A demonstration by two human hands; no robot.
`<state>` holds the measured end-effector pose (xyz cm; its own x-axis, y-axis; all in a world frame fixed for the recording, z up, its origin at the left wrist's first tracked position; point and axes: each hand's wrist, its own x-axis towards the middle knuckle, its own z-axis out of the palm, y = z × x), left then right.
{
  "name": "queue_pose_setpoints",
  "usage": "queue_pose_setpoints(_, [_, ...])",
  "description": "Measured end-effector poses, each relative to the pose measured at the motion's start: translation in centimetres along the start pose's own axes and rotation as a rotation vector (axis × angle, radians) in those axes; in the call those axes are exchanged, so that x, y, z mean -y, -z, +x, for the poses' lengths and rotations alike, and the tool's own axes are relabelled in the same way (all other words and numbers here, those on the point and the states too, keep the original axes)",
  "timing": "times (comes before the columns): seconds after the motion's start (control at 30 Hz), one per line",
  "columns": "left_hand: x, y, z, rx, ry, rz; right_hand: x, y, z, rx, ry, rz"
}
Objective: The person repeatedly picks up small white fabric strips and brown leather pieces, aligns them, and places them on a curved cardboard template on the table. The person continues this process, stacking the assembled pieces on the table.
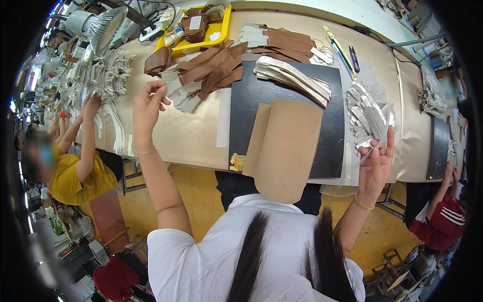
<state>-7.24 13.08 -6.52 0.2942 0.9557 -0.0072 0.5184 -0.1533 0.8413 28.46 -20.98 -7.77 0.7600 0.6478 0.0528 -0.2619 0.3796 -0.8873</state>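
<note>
beige worktable (191,136): right hand (376,168) pinches clear strip (375,146); left hand (148,105) raised, loosely open.

The black mat (282,95) lies mid-table on the long tan table (196,136). A tan card sheet (287,146) overlaps the mat's near edge and hangs past it. The left hand (147,108) is raised left of the mat, fingers pinched, near brown strips (214,68) heaped at the mat's far left corner. The right hand (377,163) is raised right of the mat, pinching a thin pale strip (375,143) beside a grey strip pile (367,116). A yellow tray (198,27) sits beyond the mat
</note>
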Motion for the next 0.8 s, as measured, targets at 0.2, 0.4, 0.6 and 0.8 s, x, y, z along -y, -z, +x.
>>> queue_pose_setpoints(0.2, [3.3,0.1,1.6,-0.007,0.094,0.124,-0.6,1.4,0.5,0.018,-0.076,-0.001])
queue_pose_setpoints(0.4, [0.0,0.4,-0.2,-0.057,0.079,-0.174,0.8,2.0,1.0,0.002,-0.075,0.008])
queue_pose_setpoints(0.6, [-11.6,-1.8,-6.4,0.139,-0.222,-0.569,2.2,0.0,2.0,0.042,-0.063,-0.098])
queue_pose_setpoints(0.8, [-14.2,-7.1,-10.8,0.750,-0.290,-0.952,4.1,-1.9,2.0,0.136,0.058,-0.108])
